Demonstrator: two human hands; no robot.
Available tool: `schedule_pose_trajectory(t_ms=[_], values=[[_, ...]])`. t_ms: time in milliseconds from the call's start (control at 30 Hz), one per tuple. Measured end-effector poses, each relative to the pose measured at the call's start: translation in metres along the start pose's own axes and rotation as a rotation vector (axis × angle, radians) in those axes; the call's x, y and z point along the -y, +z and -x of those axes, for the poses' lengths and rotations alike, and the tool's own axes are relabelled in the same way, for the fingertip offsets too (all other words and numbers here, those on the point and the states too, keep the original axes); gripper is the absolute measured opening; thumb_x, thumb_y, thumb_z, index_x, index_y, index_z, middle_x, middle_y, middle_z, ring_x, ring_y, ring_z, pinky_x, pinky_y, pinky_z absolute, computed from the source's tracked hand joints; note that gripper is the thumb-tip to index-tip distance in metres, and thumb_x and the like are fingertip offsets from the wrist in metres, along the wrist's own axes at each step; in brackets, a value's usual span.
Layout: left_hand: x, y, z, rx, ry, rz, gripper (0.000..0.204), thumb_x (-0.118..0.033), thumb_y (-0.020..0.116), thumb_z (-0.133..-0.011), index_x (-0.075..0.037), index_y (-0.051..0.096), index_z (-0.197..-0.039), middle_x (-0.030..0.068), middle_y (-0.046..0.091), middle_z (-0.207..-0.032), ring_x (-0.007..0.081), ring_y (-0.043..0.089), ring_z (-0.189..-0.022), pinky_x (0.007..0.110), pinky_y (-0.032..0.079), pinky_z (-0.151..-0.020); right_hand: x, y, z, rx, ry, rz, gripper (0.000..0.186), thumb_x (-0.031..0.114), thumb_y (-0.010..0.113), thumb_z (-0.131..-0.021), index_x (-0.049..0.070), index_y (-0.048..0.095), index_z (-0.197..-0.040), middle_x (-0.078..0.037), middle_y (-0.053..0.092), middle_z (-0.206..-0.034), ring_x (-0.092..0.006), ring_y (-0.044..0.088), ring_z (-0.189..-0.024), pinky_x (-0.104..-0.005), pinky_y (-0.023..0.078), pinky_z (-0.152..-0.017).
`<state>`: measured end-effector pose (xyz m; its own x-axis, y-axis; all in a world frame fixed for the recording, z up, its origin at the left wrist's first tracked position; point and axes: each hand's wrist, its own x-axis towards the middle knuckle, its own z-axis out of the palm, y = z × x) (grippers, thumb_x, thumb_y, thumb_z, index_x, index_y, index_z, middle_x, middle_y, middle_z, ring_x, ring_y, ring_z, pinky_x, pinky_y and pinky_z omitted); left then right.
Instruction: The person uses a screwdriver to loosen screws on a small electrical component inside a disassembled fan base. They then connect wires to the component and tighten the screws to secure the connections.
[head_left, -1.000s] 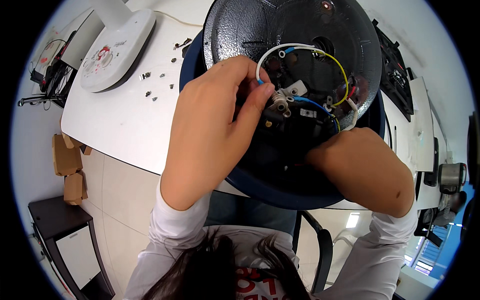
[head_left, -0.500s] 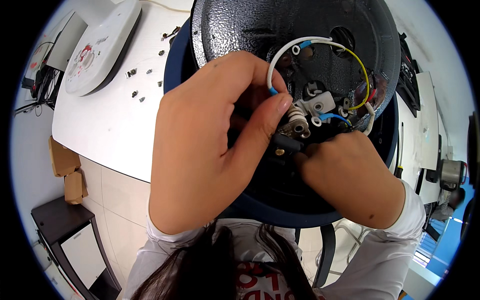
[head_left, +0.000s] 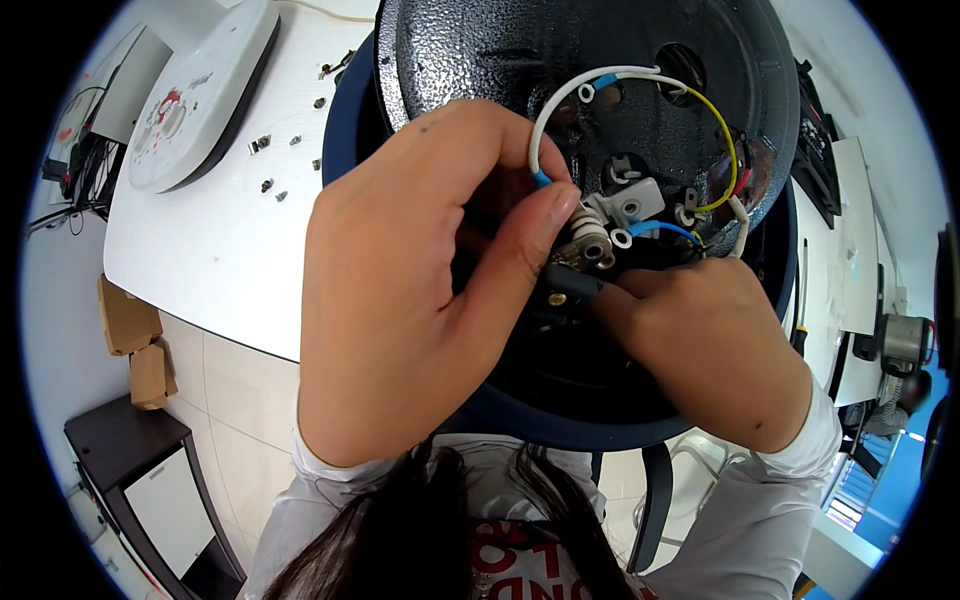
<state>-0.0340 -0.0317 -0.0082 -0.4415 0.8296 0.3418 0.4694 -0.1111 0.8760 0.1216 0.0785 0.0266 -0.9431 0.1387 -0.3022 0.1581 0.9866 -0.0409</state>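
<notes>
My left hand (head_left: pixel 400 270) is closed, thumb and forefinger pinched at the blue-sleeved end of a white wire (head_left: pixel 545 115). Just beside the thumb sits a small metal part with stacked white rings (head_left: pixel 590 228), perhaps a thermostat. My right hand (head_left: pixel 700 325) is curled low inside a dark blue round housing (head_left: pixel 560 432), against the right end of a black block with a brass screw (head_left: pixel 560 298); its fingertips are hidden. Above the right knuckles, a blue wire with a ring terminal (head_left: pixel 655 230) lies loose. A yellow wire (head_left: pixel 728 130) curves past a metal bracket (head_left: pixel 640 202).
A glossy black domed plate (head_left: pixel 480 60) leans up at the housing's far side. Left on the white table (head_left: pixel 210 260) are small screws and clips (head_left: pixel 260 145) and a white base-like appliance part (head_left: pixel 190 110). A screwdriver (head_left: pixel 802 300) lies at the right.
The wires, metal part and black block have shifted slightly left. My right hand has turned a little, showing more of its fingers beside the block. The left hand's pinch holds.
</notes>
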Motion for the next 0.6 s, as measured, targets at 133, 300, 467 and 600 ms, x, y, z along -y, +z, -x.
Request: schedule_pose_trajectory(t_ms=[133,300,467,600], values=[[-0.001,0.000,0.002,-0.015,-0.012,0.003,0.007,-0.003,0.061,-0.091,0.000,0.059,-0.097,0.0035,0.062,-0.081,0.0072,0.058,-0.073,0.019,0.045,-0.068,0.001,-0.001,0.000,-0.122,-0.025,-0.017,0.009,0.012,0.065,-0.073,0.008,0.066,-0.081,-0.004,0.061,-0.068,-0.0218,0.064,-0.058,-0.0332,0.048,-0.047],[0.000,0.002,0.001,-0.010,-0.025,0.018,0.007,-0.003,0.061,-0.091,0.000,0.059,-0.097,0.0030,0.062,-0.081,0.0068,0.058,-0.073,0.018,0.045,-0.068,0.000,0.006,-0.008,-0.088,-0.122,-0.015,0.005,0.012,0.064,-0.073,0.010,0.066,-0.078,-0.003,0.058,-0.067,-0.0208,0.064,-0.057,-0.0327,0.048,-0.047],[-0.001,-0.001,0.000,-0.001,-0.038,0.027,0.007,-0.005,0.062,-0.091,-0.001,0.059,-0.096,0.0020,0.062,-0.081,0.0062,0.058,-0.073,0.018,0.044,-0.066,0.002,0.001,0.000,-0.227,-0.018,-0.110,0.008,0.013,0.071,-0.069,0.011,0.067,-0.077,-0.002,0.058,-0.069,-0.0199,0.062,-0.056,-0.0314,0.048,-0.046],[0.003,-0.001,0.002,-0.005,-0.038,0.037,0.007,-0.006,0.063,-0.091,-0.001,0.059,-0.094,0.0019,0.063,-0.080,0.0059,0.058,-0.072,0.018,0.044,-0.065,0.000,-0.005,0.022,-0.564,0.117,-0.335,0.022,0.004,0.080,-0.062,0.005,0.066,-0.079,-0.006,0.063,-0.078,-0.0142,0.063,-0.063,-0.0255,0.050,-0.051]])
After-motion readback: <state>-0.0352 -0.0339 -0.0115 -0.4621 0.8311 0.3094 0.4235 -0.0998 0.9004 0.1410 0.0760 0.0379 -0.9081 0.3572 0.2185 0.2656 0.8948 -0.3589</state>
